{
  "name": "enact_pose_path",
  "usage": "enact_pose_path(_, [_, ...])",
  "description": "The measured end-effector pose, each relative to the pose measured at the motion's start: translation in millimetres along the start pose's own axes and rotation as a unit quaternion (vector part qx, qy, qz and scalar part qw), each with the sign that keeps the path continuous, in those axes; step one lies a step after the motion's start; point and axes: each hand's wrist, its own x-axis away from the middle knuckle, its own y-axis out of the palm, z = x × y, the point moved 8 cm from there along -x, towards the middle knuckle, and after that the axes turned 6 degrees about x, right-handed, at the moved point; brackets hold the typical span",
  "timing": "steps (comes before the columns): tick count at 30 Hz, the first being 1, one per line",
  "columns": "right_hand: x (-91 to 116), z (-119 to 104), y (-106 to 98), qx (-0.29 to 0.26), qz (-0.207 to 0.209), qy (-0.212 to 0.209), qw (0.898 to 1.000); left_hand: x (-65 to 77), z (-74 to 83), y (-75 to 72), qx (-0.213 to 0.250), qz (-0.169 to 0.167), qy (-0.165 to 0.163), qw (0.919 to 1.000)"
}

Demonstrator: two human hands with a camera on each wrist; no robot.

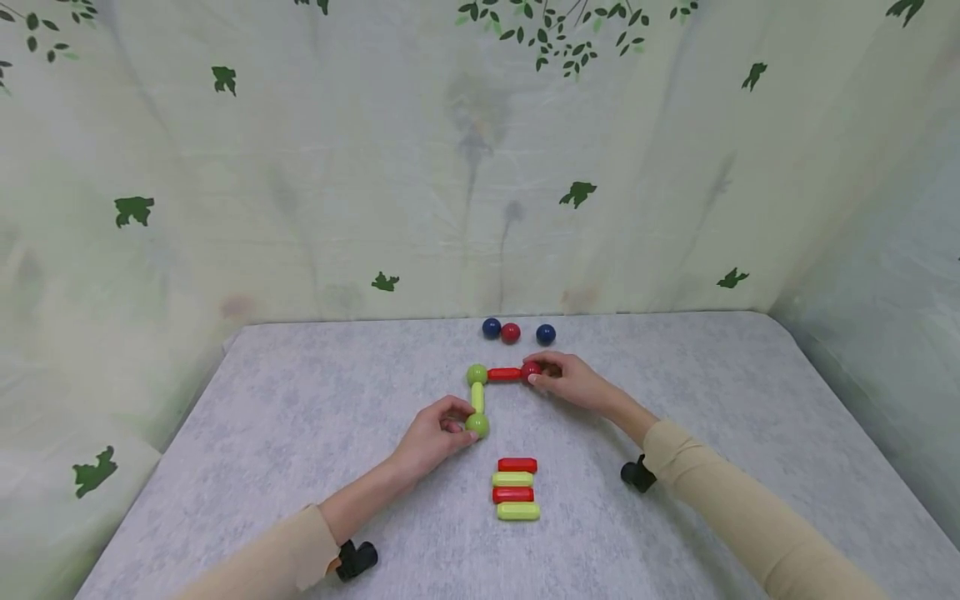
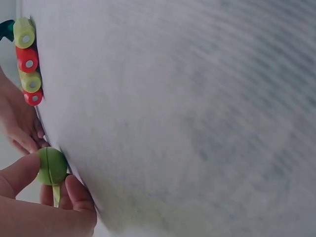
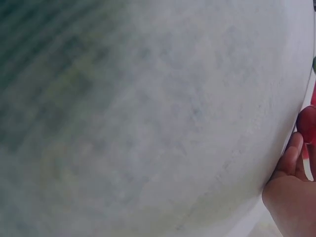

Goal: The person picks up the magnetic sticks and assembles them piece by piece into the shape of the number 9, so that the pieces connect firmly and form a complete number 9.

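Observation:
An L-shaped chain lies on the table: a near green ball (image 1: 477, 426), a yellow-green rod (image 1: 477, 398), a corner green ball (image 1: 477, 374), a red rod (image 1: 504, 375) and a red ball (image 1: 531, 371) at the right end. My left hand (image 1: 438, 429) pinches the near green ball between thumb and fingers; the left wrist view shows that same green ball (image 2: 52, 166) in its grip. With thumb and fingertips my right hand (image 1: 573, 381) holds the red ball, seen at the edge of the right wrist view (image 3: 307, 124).
Two blue balls (image 1: 546, 334) and a loose red ball (image 1: 511, 333) sit near the table's back edge. Closer to me, red and yellow-green rods (image 1: 516, 495) lie side by side in a stack-like row. A leaf-printed curtain (image 1: 450, 167) hangs behind the table (image 1: 315, 375).

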Motion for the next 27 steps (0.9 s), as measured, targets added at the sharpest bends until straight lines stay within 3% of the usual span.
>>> enact_pose_path(9, [-1,6,1,0.022,0.000,0.006,1.000,-4.0,3.2,5.8,0.012,-0.012,-0.042,0.9990])
enact_pose_path(17, [7,1,2,0.001,0.021,0.037,0.999,-0.7,-1.8,2.8,0.051,-0.007,-0.094,0.9943])
enact_pose_path(21, [19,-6,-4,0.017,0.056,0.059,0.997,3.4,0.5,2.3,0.058,-0.009,-0.087,0.9944])
enact_pose_path(27, [51,-34,2,0.086,0.095,0.032,0.991,10.4,6.7,3.6,0.054,-0.015,-0.028,0.9980])
